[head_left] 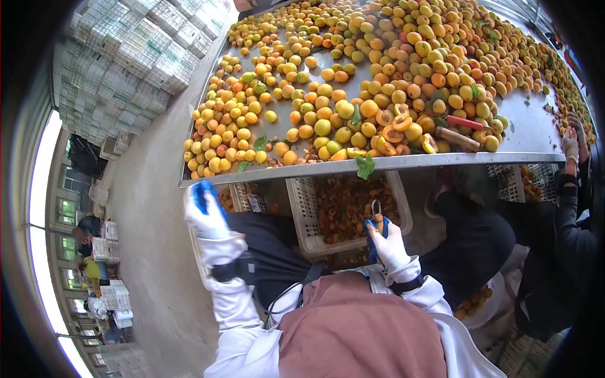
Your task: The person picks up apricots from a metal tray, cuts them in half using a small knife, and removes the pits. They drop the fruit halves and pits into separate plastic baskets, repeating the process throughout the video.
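My left hand [208, 213], in a white glove with blue on the fingers, is out to the left, just below the corner of the metal table [372, 162]. Its fingers look slightly apart and I see nothing in them, though they are a little blurred. Beneath it shows the edge of a white container, mostly hidden. In front of my body, my right hand [391, 246], also gloved in white and blue, is closed around the handle of a looped metal tool [377, 211]. The tool stands upright over the near edge of a white crate [302, 217] of cut apricot pieces [346, 205].
Apricots [328, 113] cover much of the table, with cut halves [394, 132] near its edge. A red-handled tool [465, 121] and a wooden-handled one [459, 140] lie among them. Another person's hand [572, 142] is at the right. Stacked crates [138, 50] stand left.
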Action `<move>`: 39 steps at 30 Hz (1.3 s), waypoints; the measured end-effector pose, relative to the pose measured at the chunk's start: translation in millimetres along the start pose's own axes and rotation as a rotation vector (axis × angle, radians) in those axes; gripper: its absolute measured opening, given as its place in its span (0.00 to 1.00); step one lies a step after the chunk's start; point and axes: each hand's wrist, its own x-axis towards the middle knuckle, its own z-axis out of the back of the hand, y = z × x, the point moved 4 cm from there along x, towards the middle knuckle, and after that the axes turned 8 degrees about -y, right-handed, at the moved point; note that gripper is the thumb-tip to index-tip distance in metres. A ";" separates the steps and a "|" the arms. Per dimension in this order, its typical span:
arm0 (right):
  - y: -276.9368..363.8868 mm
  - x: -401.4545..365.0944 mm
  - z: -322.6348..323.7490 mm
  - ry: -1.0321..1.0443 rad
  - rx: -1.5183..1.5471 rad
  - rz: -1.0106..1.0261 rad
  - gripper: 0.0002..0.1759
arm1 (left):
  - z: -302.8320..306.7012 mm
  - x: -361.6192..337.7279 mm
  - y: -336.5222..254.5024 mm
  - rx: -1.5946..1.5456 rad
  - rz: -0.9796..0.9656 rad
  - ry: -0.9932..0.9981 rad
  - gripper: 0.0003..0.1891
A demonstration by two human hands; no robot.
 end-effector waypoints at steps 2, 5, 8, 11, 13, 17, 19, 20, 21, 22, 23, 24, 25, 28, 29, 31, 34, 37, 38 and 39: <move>-8.5 -0.7 -3.4 -0.004 0.011 0.073 0.13 | 30.2 47.9 27.4 0.863 -0.343 0.103 0.16; -0.8 -1.9 -6.1 0.005 -0.062 0.161 0.13 | 26.8 45.7 16.7 1.342 -0.597 0.152 0.18; -1.7 -1.1 -9.0 0.027 -0.095 0.106 0.14 | -35.4 30.6 -33.5 0.524 -0.638 0.253 0.22; -0.3 -0.3 -8.5 0.046 -0.136 0.005 0.20 | -132.4 -17.1 -108.7 0.094 -0.617 0.523 0.26; -6.1 -0.1 -7.3 0.063 -0.157 -0.021 0.21 | -193.4 -52.5 -145.9 0.012 -0.810 0.698 0.28; -16.8 1.6 -3.3 0.067 -0.173 -0.023 0.22 | -282.2 -117.9 -183.2 0.057 -1.155 0.941 0.26; -11.4 0.8 0.2 0.071 -0.196 -0.026 0.23 | -312.6 -133.1 -177.9 0.084 -1.244 0.934 0.25; -11.1 0.1 0.6 0.057 -0.192 -0.016 0.23 | -322.1 -137.8 -174.5 0.116 -1.330 0.927 0.23; -11.1 -0.1 1.4 0.044 -0.188 -0.005 0.23 | -321.9 -135.7 -181.1 0.115 -1.332 0.924 0.23; -14.4 0.5 1.5 0.043 -0.187 -0.003 0.23 | -324.0 -135.4 -183.7 0.207 -1.327 1.011 0.21; -17.5 1.4 0.5 0.033 -0.214 0.059 0.20 | -325.2 -134.8 -185.2 0.302 -1.319 1.098 0.20; -11.2 0.9 -0.9 0.023 -0.239 0.121 0.17 | -326.0 -131.7 -187.2 0.329 -1.273 1.119 0.19; -6.9 0.4 -0.6 0.026 -0.236 0.121 0.17 | -323.2 -130.8 -185.5 0.333 -1.274 1.120 0.19; -3.5 -3.4 -3.3 0.094 -0.204 -0.005 0.23 | -313.7 -119.4 -168.4 0.227 -0.955 1.043 0.21; -5.6 -3.0 -3.6 0.085 -0.191 0.008 0.22 | -312.4 -117.1 -159.8 0.221 -0.853 1.047 0.20; -7.8 -3.6 -4.8 0.084 -0.171 0.020 0.22 | -286.6 -102.8 -146.5 -0.075 -0.539 0.944 0.20; -18.7 -0.8 -0.6 -0.020 0.002 0.015 0.18 | -230.9 -99.6 -120.2 -0.863 0.330 0.995 0.19; -2.8 -6.1 3.8 -0.086 0.130 0.011 0.13 | -166.7 -122.6 -107.9 -0.989 0.691 0.968 0.21; 5.4 -6.6 4.8 -0.088 0.082 0.098 0.11 | -159.2 -134.9 -80.7 -0.980 0.783 0.998 0.19; 7.5 -9.5 1.8 -0.081 0.187 0.078 0.11 | -150.7 -147.8 -59.5 -0.939 0.844 0.991 0.17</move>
